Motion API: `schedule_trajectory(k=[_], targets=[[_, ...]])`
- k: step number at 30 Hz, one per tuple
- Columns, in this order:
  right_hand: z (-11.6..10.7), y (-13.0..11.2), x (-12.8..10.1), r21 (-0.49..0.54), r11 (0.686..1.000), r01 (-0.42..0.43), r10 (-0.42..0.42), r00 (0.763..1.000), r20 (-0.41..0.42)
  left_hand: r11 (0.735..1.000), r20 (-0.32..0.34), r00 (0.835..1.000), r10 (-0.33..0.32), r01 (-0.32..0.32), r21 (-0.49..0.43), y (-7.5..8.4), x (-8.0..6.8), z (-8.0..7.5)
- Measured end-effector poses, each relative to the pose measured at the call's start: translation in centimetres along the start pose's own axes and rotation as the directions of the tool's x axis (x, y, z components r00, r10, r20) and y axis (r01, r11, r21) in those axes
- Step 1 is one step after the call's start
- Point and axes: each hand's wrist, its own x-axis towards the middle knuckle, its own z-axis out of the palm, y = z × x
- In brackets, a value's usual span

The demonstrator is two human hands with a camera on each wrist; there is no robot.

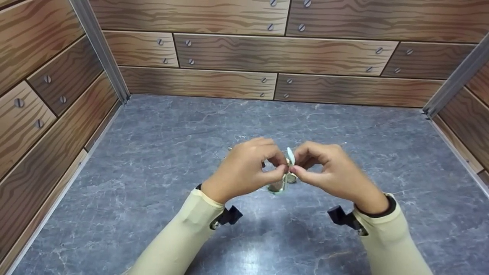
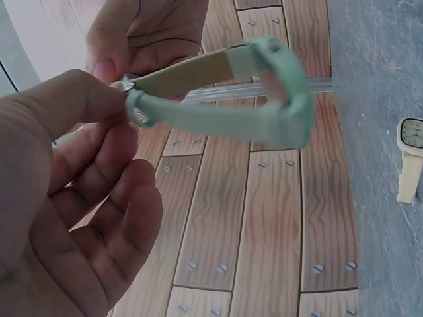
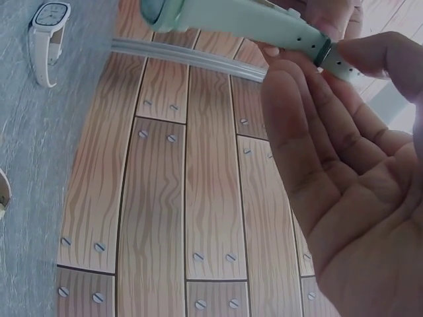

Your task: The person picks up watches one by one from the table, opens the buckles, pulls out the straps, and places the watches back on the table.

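A watch with a mint green strap [image 2: 211, 122] is held up between both hands, its strap bent into a loop. My left hand [image 1: 244, 166] pinches it by the buckle, thumb on top. At the strap's pointed end, my right hand [image 1: 332, 170] pinches with thumb and fingers close to the left fingertips. In the right wrist view the punched holes and a narrow keeper show on the green strap [image 3: 264, 26]. The fingers partly hide the buckle.
A cream watch [image 2: 411, 135] with a squarish dial lies on the grey marbled table [image 1: 183, 126]. Part of another pale object [image 3: 3, 191] shows at the right wrist view's left edge. Wood-patterned panels [image 1: 282, 53] enclose the table at the back and sides.
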Motion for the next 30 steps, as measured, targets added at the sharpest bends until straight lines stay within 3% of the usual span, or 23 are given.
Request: schedule_trajectory(k=[4,8,11,15,18,21,26,30], targets=[[-0.03,0.05,0.04,0.025,0.998,0.057,-0.055,0.996,-0.069,0.995,-0.035,0.999,-0.037,0.034,-0.094,-0.19,0.08,0.03],[-0.09,0.19,0.05,0.027,0.996,0.09,-0.086,0.989,-0.119,0.986,-0.006,0.999,-0.041,0.039,-0.163,-0.38,0.09,-0.09],[-0.16,0.26,0.05,0.033,0.995,0.097,-0.091,0.987,-0.136,0.991,0.022,1.0,0.008,-0.005,-0.132,-0.44,0.01,-0.26],[-0.25,0.23,0.01,0.051,0.995,0.091,-0.083,0.986,-0.145,0.992,0.037,0.993,0.113,-0.11,-0.063,-0.48,0.01,-0.34],[-0.31,0.17,-0.02,0.063,0.995,0.081,-0.071,0.986,-0.152,0.982,0.01,0.984,0.179,-0.179,-0.059,-0.49,0.12,-0.18],[-0.39,0.09,0.01,0.069,0.995,0.071,-0.059,0.986,-0.157,0.977,-0.039,0.979,0.199,-0.202,-0.065,-0.47,0.19,0.02],[-0.42,0.08,0.04,0.09,0.993,0.072,-0.058,0.986,-0.155,0.985,-0.043,0.989,0.144,-0.148,-0.09,-0.31,0.11,0.09],[-0.4,0.12,0.03,0.107,0.991,0.08,-0.064,0.988,-0.14,0.993,0.007,0.999,0.044,-0.043,-0.106,-0.02,0.1,0.1]])
